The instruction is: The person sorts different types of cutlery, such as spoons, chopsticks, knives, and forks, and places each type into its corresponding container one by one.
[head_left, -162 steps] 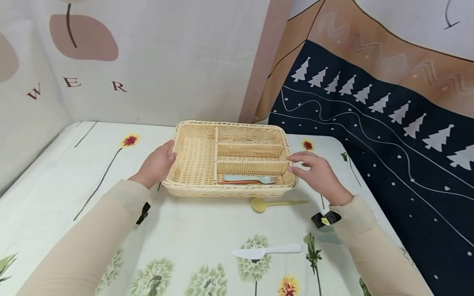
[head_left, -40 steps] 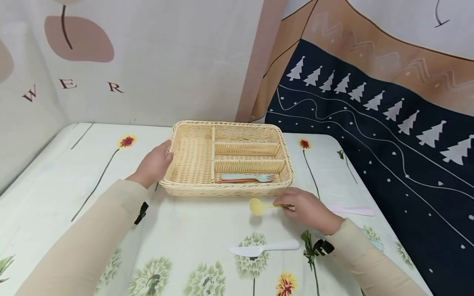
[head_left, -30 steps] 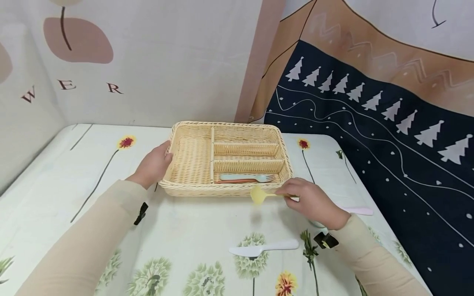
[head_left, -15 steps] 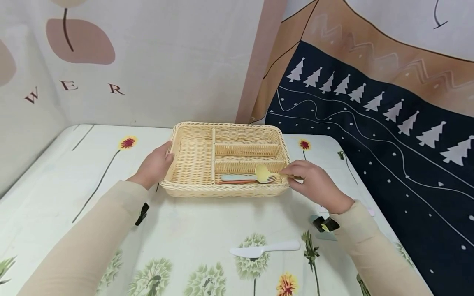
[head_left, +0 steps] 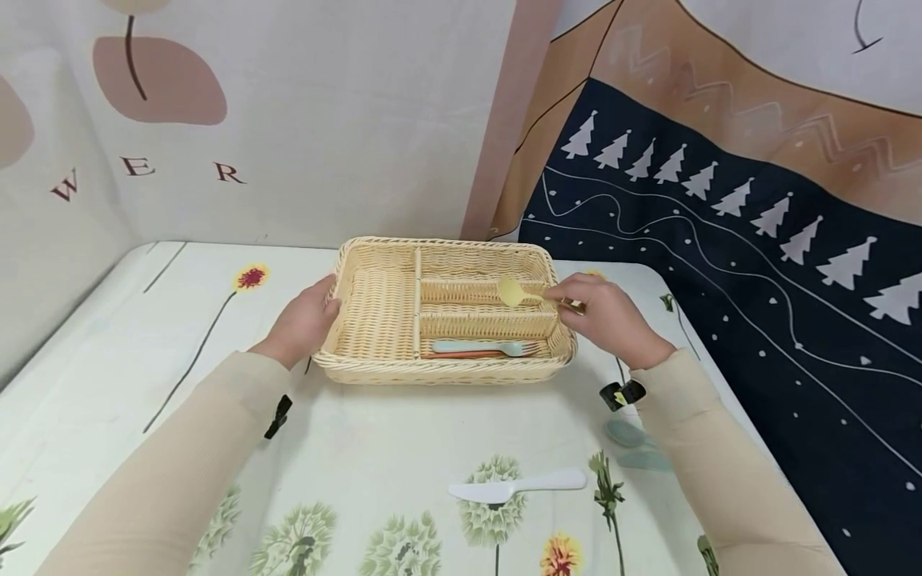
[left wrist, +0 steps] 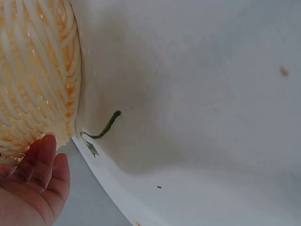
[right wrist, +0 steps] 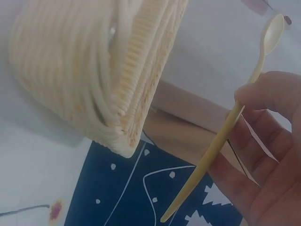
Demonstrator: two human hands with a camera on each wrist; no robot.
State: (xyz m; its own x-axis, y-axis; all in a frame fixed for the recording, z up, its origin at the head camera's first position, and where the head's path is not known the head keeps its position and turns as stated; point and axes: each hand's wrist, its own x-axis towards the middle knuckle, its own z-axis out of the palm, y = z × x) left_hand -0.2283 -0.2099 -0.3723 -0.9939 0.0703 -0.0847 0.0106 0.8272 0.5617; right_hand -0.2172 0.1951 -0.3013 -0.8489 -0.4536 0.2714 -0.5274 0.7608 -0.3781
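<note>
A wicker cutlery basket (head_left: pixel 380 308) with several compartments stands on the table. My left hand (head_left: pixel 298 320) holds its left end, thumb at the rim; in the left wrist view the fingers (left wrist: pixel 44 162) lie against the outer weave. My right hand (head_left: pixel 605 316) pinches a yellow spoon (head_left: pixel 511 293) by its handle, with the bowl pointing left above the right-hand compartments. The right wrist view shows the spoon (right wrist: pixel 221 139) between thumb and fingers, apart from the basket (right wrist: pixel 70 70). In the front compartment lie a light blue fork (head_left: pixel 475 347) and an orange-brown utensil (head_left: pixel 461 355), partly hidden.
A white knife (head_left: pixel 519 486) lies on the flowered tablecloth (head_left: pixel 346 448) in front of the basket. By the right forearm are a blue-green spoon (head_left: pixel 625 434) and another blue-green piece (head_left: pixel 644 460), partly covered by the sleeve. Hanging cloths back the table.
My right hand has picked the yellow spoon up off the table and carried it up and back over the basket, past the front compartment. The left hand stays at the basket's left end.
</note>
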